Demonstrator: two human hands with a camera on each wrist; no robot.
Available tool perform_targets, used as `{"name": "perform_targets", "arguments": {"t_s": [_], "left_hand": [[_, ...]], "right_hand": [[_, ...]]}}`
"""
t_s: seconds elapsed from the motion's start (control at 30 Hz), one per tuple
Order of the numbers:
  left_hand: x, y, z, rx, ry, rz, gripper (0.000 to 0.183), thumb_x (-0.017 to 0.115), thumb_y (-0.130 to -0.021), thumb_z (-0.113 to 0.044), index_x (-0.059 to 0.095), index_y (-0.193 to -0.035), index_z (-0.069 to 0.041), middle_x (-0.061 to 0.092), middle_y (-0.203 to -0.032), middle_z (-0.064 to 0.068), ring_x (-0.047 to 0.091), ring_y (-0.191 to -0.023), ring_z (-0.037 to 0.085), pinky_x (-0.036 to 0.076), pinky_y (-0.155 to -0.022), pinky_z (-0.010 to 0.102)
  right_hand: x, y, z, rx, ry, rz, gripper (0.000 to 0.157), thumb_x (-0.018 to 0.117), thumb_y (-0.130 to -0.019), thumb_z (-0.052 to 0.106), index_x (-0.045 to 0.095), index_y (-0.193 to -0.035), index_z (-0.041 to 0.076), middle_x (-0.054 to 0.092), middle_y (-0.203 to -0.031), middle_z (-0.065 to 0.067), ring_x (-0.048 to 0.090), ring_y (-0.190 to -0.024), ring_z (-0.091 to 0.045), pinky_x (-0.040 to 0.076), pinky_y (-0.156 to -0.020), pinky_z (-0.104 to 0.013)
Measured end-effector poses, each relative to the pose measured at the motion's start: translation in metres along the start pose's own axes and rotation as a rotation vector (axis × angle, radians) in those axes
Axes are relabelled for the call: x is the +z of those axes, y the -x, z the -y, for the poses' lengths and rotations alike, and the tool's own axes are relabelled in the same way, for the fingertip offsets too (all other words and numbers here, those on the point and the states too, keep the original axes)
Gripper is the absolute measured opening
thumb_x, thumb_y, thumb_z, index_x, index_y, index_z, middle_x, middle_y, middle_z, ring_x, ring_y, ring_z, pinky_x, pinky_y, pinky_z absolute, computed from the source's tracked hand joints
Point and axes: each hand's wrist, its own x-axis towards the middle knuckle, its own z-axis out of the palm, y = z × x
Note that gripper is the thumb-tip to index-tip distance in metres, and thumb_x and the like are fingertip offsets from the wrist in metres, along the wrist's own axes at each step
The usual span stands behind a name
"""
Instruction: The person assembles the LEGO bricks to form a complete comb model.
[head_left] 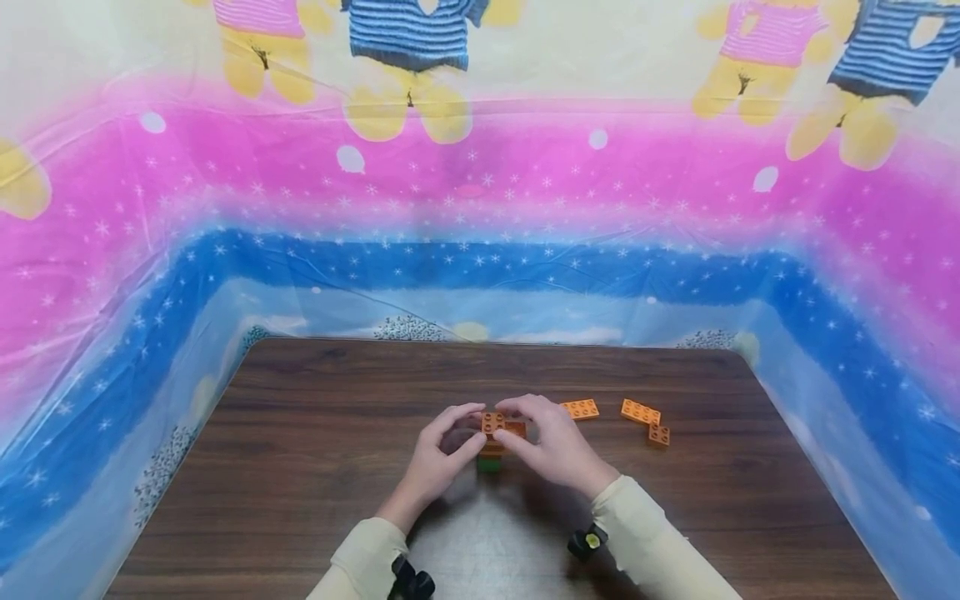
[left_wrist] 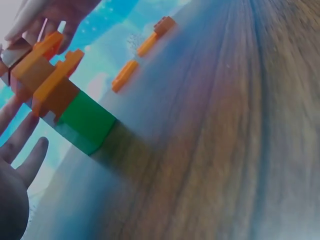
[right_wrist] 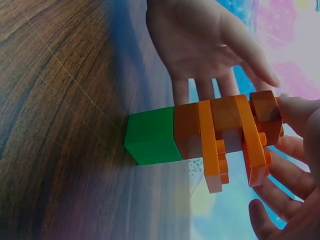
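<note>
In the head view a small orange brick (head_left: 492, 423) with studs tops a stack of building bricks. My left hand (head_left: 441, 450) and right hand (head_left: 558, 446) meet around it, thumbs in front and index fingers behind, pinching it between them. In the right wrist view the top brick sits slightly askew on the layers below. Beneath it, orange-brown bricks alternate with longer thin orange bricks (right_wrist: 210, 150) that overhang to one side. The green brick (right_wrist: 152, 135) at the bottom stands on the table. My left hand's other fingers are spread behind the stack, apart from it.
To the right of the stack lie a flat orange brick (head_left: 581, 409), another flat orange brick (head_left: 641, 412) and a small orange brick (head_left: 659, 435) beside that. The brown wood table (head_left: 322, 433) is bordered by a printed cloth (head_left: 480, 267) at the back and sides.
</note>
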Motion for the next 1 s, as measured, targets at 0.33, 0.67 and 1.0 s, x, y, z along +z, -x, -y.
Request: {"name": "perform_targets", "arguments": {"t_s": [0.33,0.67,1.0], "left_hand": [[0.005,-0.004,-0.007,0.043,-0.021,-0.018,0.030,0.066,-0.101,0.002,0.066,-0.131,0.001,0.068,-0.125,0.015,0.068,-0.113,0.027,0.058,-0.095,0.049],[0.007,-0.003,-0.003,0.017,-0.013,-0.032,0.030,0.066,-0.101,0.000,0.068,-0.131,-0.006,0.069,-0.123,0.014,0.069,-0.111,0.027,0.058,-0.095,0.046],[0.012,0.001,0.002,0.002,0.012,-0.074,0.029,0.066,-0.100,0.002,0.068,-0.129,-0.004,0.069,-0.125,0.017,0.068,-0.110,0.020,0.059,-0.092,0.045]], "right_hand": [[0.000,0.003,-0.001,-0.028,-0.015,-0.012,0.030,0.072,-0.102,0.034,0.071,-0.128,0.020,0.072,-0.123,0.005,0.069,-0.112,-0.017,0.056,-0.093,-0.050],[0.001,0.002,-0.005,-0.025,-0.032,-0.017,0.029,0.073,-0.101,0.032,0.071,-0.127,0.019,0.073,-0.121,0.006,0.068,-0.109,-0.010,0.058,-0.093,-0.047],[0.002,0.002,-0.004,-0.027,-0.070,-0.029,0.028,0.076,-0.099,0.027,0.073,-0.124,0.016,0.073,-0.117,0.004,0.068,-0.103,-0.010,0.059,-0.088,-0.050]]}}
